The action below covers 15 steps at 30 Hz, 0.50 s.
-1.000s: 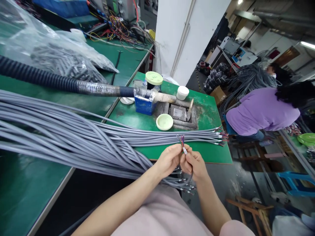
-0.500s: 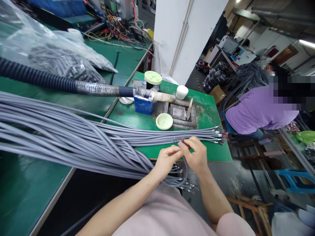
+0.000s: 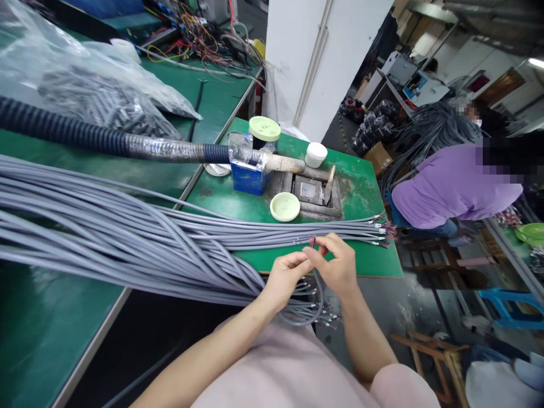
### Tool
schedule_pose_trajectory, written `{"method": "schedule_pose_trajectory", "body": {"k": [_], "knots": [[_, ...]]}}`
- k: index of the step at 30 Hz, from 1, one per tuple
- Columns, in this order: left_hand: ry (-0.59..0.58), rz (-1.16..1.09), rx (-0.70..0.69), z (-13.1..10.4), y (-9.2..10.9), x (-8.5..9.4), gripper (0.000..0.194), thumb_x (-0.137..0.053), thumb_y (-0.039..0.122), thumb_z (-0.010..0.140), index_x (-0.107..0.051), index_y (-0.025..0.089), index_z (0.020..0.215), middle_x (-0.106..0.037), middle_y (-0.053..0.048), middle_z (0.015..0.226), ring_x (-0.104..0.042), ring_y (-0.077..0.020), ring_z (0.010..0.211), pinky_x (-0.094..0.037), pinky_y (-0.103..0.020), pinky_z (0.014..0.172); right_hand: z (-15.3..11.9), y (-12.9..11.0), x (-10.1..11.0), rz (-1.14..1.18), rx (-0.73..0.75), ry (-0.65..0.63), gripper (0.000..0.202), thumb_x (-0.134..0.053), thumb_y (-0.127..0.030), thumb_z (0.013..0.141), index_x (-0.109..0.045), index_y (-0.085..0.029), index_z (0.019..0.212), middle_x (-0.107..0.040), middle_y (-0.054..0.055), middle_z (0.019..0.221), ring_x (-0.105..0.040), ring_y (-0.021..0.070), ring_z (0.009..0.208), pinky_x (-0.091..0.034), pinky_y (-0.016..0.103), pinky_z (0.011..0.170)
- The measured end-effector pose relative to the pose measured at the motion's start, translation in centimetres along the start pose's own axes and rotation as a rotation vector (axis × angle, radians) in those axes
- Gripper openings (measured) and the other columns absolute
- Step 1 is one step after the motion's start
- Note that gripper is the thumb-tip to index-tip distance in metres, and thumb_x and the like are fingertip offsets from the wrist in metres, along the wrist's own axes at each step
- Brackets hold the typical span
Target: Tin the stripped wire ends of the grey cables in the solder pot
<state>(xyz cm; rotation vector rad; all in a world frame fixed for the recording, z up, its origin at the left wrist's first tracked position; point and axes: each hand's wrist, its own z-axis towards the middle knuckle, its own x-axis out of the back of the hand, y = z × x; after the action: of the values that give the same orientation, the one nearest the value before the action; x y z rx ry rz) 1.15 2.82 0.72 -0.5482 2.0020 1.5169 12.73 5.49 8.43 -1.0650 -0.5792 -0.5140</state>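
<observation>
A looped grey cable [image 3: 319,297] rises to my right hand [image 3: 339,265], whose thumb and fingers are closed around its stripped end. Thin coloured wires [image 3: 313,241] stick up between the thumb and index finger, with a few fine tips pointing left. My left hand [image 3: 288,275] meets it from the left, thumb and fingertips pinched against these wires; exactly which strands it grips is hidden. Just beyond both hands lies a bundle of grey cables [image 3: 255,229] with stripped, coloured ends [image 3: 385,229] at the right. More cable ends [image 3: 325,314] hang below my hands.
Farther back are a solder pot [image 3: 310,191] with a scraper [image 3: 329,184], a light green dish [image 3: 284,207], a white tub [image 3: 315,154], a blue box [image 3: 249,178] and a ribbed hose [image 3: 63,130]. At right, a person in purple [image 3: 454,181] sits near a blue stool [image 3: 510,309].
The coloured wires now show more plainly, bunched above my right hand's fingertips. Both hands stay together in nearly the same spot; the view has shifted slightly.
</observation>
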Motion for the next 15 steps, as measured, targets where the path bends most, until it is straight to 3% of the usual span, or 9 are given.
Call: {"method": "schedule_pose_trajectory", "body": {"k": [4, 9, 12, 15], "knots": [[0.005, -0.021, 0.015, -0.1, 0.3, 0.0, 0.018, -0.078, 0.031, 0.070, -0.073, 0.014, 0.073, -0.070, -0.002, 0.072, -0.062, -0.0136, 0.069, -0.048, -0.027, 0.074, -0.7, -0.5, -1.1, 0.041, -0.022, 0.041, 0.018, -0.059, -0.026, 0.087, -0.068, -0.021, 0.073, -0.062, 0.002, 0.066, -0.056, 0.0147, 0.063, -0.045, 0.029, 0.064], [0.031, -0.198, 0.092, -0.3, 1.5, 0.2, 0.020, -0.082, 0.031, 0.065, -0.073, 0.014, 0.073, -0.072, -0.004, 0.072, -0.063, -0.0115, 0.065, -0.050, -0.024, 0.069, -1.4, 0.6, -0.2, 0.166, -0.011, 0.032, 0.014, -0.060, -0.022, 0.087, -0.073, -0.024, 0.087, -0.070, 0.002, 0.075, -0.062, 0.0168, 0.070, -0.050, 0.031, 0.068], [0.060, -0.297, 0.112, -0.1, 2.3, 0.3, 0.026, -0.083, 0.030, 0.064, -0.073, 0.014, 0.081, -0.073, -0.005, 0.073, -0.065, -0.0119, 0.066, -0.052, -0.024, 0.068, -1.6, 1.9, 0.4, 0.162, 0.076, 0.002, 0.020, -0.058, -0.019, 0.087, -0.072, -0.027, 0.099, -0.072, 0.003, 0.083, -0.064, 0.0181, 0.075, -0.052, 0.034, 0.071], [0.052, -0.371, 0.115, 0.0, 3.0, 0.5, 0.026, -0.082, 0.028, 0.065, -0.072, 0.013, 0.084, -0.072, -0.004, 0.072, -0.065, -0.0111, 0.064, -0.053, -0.022, 0.065, -1.7, 2.9, 0.6, 0.139, 0.269, -0.087, 0.034, -0.055, -0.014, 0.088, -0.066, -0.031, 0.115, -0.072, 0.005, 0.102, -0.065, 0.0206, 0.094, -0.052, 0.041, 0.084]]}}
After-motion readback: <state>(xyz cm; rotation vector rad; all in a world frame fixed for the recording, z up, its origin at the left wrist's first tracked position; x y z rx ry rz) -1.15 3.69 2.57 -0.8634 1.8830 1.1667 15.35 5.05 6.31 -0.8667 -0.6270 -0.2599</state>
